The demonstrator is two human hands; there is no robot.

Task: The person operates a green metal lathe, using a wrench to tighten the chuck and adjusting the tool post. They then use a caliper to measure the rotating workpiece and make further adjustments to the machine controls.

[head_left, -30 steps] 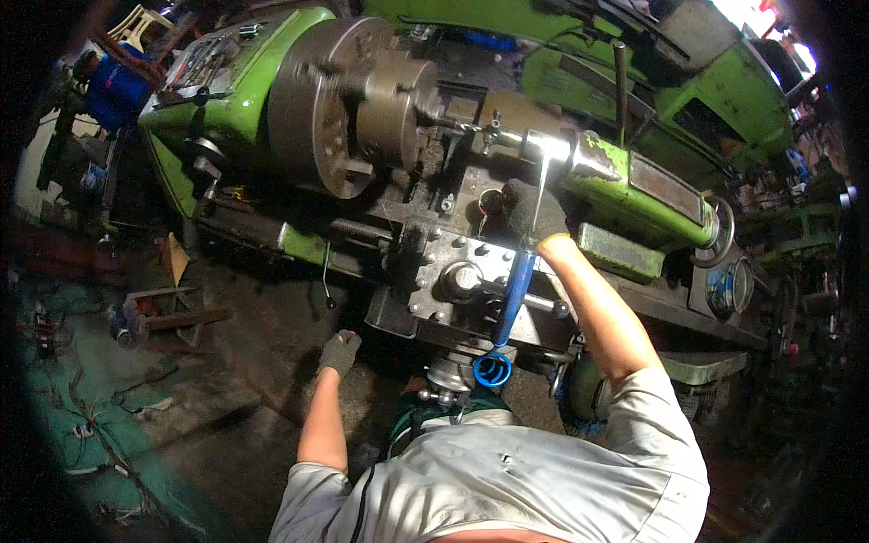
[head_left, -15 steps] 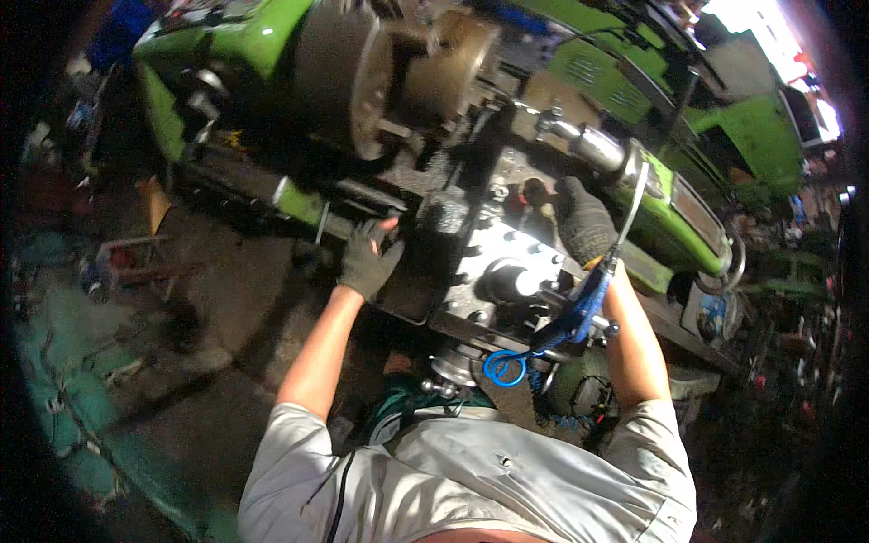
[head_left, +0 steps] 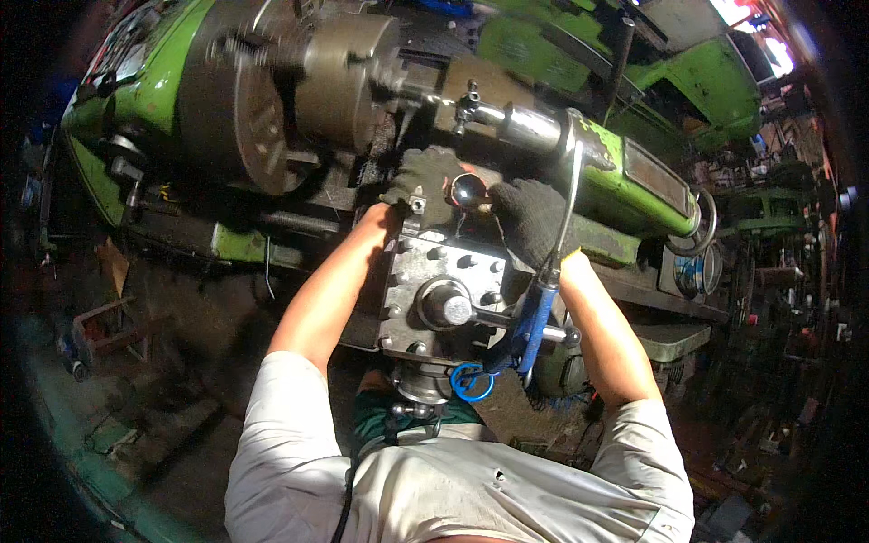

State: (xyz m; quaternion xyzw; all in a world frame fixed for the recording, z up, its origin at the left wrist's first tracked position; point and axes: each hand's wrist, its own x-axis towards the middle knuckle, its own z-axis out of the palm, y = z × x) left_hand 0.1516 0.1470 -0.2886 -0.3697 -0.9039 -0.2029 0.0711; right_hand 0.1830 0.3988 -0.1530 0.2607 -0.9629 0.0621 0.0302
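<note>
In dark work gloves, both my hands meet over the lathe carriage, just beyond the square tool post [head_left: 444, 290]. Between them sits a small round cup-like piece [head_left: 469, 191] with a pale rim and a dark, shiny inside. My right hand [head_left: 532, 222] closes on its right side, where a short stub shows. My left hand [head_left: 427, 181] reaches in from the left, a bare fingertip at the rim; its other fingers are dark and partly hidden. A cutting tool tip [head_left: 416, 203] stands close by my left wrist.
The large lathe chuck [head_left: 339, 81] is at the upper left, the green tailstock [head_left: 625, 172] at the right. A blue air gun [head_left: 534, 330] with a metal tube hangs by the tool post's lever handle [head_left: 566, 336]. A handwheel [head_left: 701, 222] ends the tailstock.
My left hand has moved right and away from me, from the carriage's left side to the round piece. My right hand stays by that piece. The whole view has shifted and turned.
</note>
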